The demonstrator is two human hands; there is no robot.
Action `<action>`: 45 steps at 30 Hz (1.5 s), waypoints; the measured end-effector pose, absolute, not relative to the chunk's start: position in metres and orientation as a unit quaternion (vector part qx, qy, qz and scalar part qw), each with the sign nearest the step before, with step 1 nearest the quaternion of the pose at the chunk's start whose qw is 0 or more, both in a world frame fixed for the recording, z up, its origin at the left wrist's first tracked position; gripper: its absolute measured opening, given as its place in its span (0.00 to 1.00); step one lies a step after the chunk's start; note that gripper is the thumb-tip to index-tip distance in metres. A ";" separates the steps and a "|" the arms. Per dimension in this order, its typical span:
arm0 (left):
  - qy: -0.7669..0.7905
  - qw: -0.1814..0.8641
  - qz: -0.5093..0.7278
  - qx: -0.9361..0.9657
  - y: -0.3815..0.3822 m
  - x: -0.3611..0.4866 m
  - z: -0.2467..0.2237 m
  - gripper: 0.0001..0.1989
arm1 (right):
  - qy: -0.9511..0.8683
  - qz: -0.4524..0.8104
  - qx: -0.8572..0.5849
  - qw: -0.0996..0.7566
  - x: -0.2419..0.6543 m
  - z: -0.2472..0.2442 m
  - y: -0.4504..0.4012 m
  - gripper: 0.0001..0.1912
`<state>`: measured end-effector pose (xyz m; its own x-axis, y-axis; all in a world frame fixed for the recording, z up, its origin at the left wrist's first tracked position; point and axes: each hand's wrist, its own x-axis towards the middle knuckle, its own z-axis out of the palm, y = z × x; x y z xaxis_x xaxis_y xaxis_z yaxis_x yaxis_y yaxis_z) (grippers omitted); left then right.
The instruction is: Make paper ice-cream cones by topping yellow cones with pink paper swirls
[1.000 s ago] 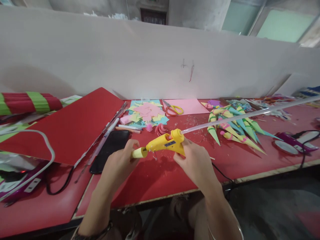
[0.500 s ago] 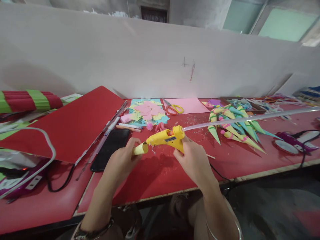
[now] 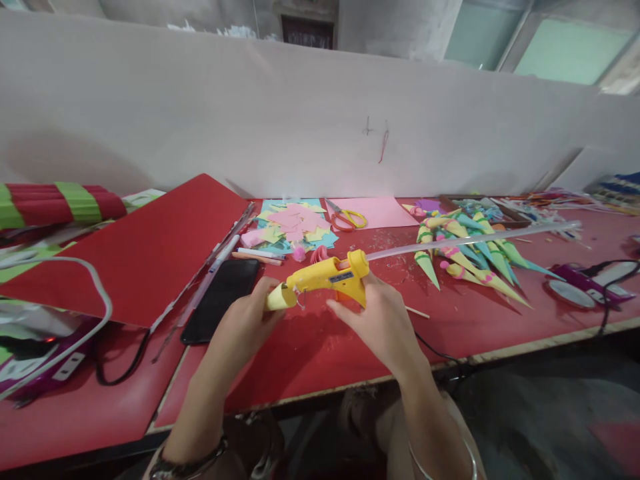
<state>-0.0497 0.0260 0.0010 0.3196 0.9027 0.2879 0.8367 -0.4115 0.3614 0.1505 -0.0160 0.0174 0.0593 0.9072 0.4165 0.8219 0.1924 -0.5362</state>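
My right hand (image 3: 383, 313) is closed round the handle of a yellow hot glue gun (image 3: 320, 275), a long clear glue stick (image 3: 465, 239) jutting from its back to the right. My left hand (image 3: 250, 317) pinches a small pale yellow paper roll (image 3: 281, 298). The gun's nozzle is at the open end of the roll; whether it touches the inside I cannot tell. Beneath the gun is the red tabletop (image 3: 300, 360). A black phone (image 3: 220, 300) lies beside my left hand.
Behind lie cut paper pieces (image 3: 295, 223), scissors (image 3: 349, 217) and a pink sheet (image 3: 383, 211). Decorated paper cones (image 3: 465, 253) are piled on the right, near a purple power strip (image 3: 590, 283). Red card (image 3: 145, 253) lies left. A dark cord (image 3: 440, 350) runs past the front edge.
The glue gun has moved slightly left, bringing its nozzle to the end of the paper roll. The trailing glue stick has shifted left with it. My left hand has barely moved.
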 end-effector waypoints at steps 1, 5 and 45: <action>0.537 0.075 0.228 0.809 0.026 -0.050 0.001 0.08 | -0.683 0.065 -0.629 0.366 0.151 0.017 -0.016 0.20; 0.528 0.086 0.238 0.811 0.026 -0.051 0.000 0.09 | -0.682 0.086 -0.621 0.376 0.151 0.018 -0.015 0.14; 0.509 0.079 0.276 0.811 0.023 -0.048 0.005 0.08 | -0.703 0.018 -0.633 0.324 0.160 0.017 -0.016 0.16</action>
<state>-0.0483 0.0232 0.0051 0.3291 0.8702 0.3668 0.7831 -0.4685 0.4090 0.1601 -0.0161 0.0167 0.0106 0.9012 0.4334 0.8779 0.1991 -0.4354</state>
